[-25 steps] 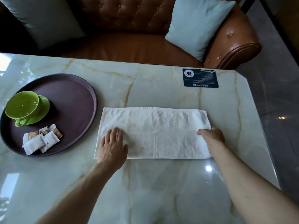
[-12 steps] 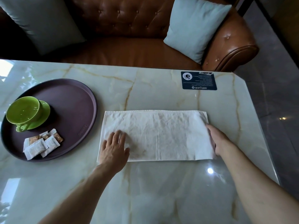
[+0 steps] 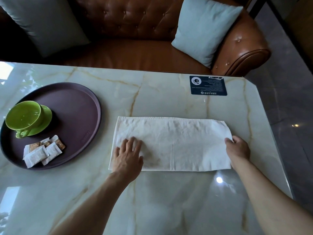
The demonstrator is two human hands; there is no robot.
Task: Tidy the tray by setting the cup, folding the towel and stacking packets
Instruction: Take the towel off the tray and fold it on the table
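A white towel (image 3: 172,143), folded into a long strip, lies flat on the marble table. My left hand (image 3: 127,155) presses flat on its left end with straight fingers. My right hand (image 3: 238,150) pinches the towel's right edge, which is lifted slightly off the table. To the left stands a round dark purple tray (image 3: 79,106). On it a green cup (image 3: 23,117) sits upright on a green saucer (image 3: 44,121), and several white and brown packets (image 3: 42,152) lie in a loose overlapping pile near the tray's front rim.
A dark blue card (image 3: 208,85) lies flat near the table's far right corner. Behind the table stands a brown leather sofa (image 3: 135,53) with a pale cushion (image 3: 205,28). The table's right edge (image 3: 274,138) drops to a grey floor.
My right hand has closed on the towel's right edge and raised it a little; the upper right corner now curls. My left hand stays pressed on the left end.
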